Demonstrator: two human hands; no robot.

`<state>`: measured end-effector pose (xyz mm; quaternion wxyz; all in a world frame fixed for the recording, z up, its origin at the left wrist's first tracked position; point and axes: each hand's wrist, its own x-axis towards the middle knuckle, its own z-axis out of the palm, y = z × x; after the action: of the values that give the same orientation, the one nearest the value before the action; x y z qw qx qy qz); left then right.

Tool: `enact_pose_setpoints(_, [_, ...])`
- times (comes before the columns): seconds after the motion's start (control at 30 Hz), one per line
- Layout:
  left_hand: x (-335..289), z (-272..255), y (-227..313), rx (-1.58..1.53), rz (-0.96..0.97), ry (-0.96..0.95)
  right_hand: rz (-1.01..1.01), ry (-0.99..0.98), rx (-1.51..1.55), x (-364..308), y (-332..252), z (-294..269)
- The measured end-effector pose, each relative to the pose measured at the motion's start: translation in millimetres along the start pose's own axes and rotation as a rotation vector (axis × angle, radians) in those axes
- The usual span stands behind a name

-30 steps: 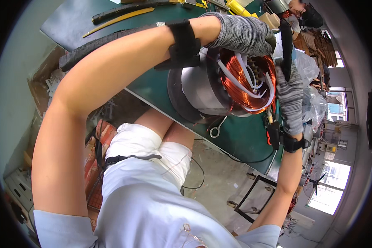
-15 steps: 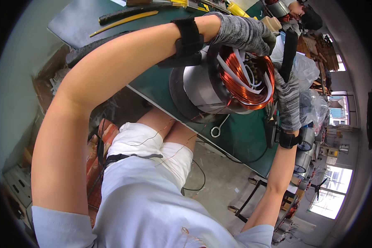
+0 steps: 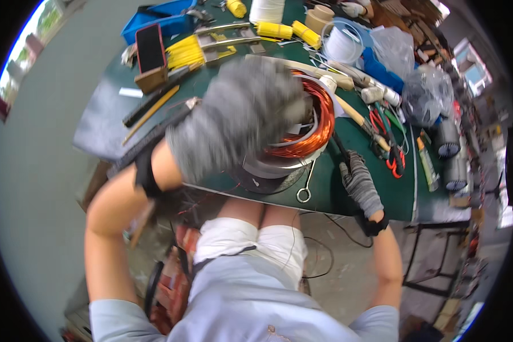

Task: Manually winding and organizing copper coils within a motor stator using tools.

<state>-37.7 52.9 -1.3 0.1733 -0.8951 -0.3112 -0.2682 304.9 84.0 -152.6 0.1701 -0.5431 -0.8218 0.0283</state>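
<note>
A motor stator (image 3: pixel 279 166) with a silvery metal shell lies on the green table, its copper winding (image 3: pixel 320 128) bulging toward the right. My left hand (image 3: pixel 239 108), in a grey glove, is over the stator's left and upper side, hiding much of it. Motion smears its fingers, so their grip cannot be made out. To the right of the winding, my gloved right hand (image 3: pixel 359 181) is low over the table, closed around a dark rod-like tool (image 3: pixel 340 147) that points toward the coil. Near the front edge lies a metal rod with a ring end (image 3: pixel 304 195).
At the right are red-handled pliers (image 3: pixel 394 165), a hammer with a wooden handle (image 3: pixel 356 114) and a white tub (image 3: pixel 342 45). Yellow strips (image 3: pixel 185 52), a phone (image 3: pixel 149 48) and a blue bin (image 3: pixel 165 18) stand farther left. Another person's gloved hand (image 3: pixel 353 8) shows at the back.
My head view has swung, showing more of the table. My left hand has come back leftward over the stator; my right hand has dropped away from the winding toward the table's front.
</note>
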Motion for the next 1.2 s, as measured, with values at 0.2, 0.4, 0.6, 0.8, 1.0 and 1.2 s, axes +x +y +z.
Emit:
enact_pose_setpoints(0.2, [-6.8,39.6,40.9,-0.056,-0.148,0.365,0.135,-0.187,-0.208,12.1,-39.1,-8.4])
enact_pose_setpoints(0.4, [-21.1,46.0,9.2,-0.145,-0.072,0.328,-0.041,-0.193,-0.049,17.6,-8.0,9.8])
enact_pose_setpoints(0.6, [-4.6,21.6,8.3,-0.329,-0.056,0.103,-0.312,0.321,0.047,27.1,94.0,10.6])
enact_pose_setpoints(0.8, [-5.1,2.0,51.0,0.024,-0.239,-0.148,0.225,0.799,0.932,-48.3,70.3,-51.9])
enact_pose_setpoints(1.0, [7.0,28.9,65.1,0.155,-0.198,-0.045,-0.253,0.050,1.183,-80.8,-57.6,-61.5])
enact_pose_setpoints(1.2, [-0.7,40.0,68.9,0.213,-0.261,-0.027,0.002,0.591,0.361,-26.2,-106.2,-93.3])
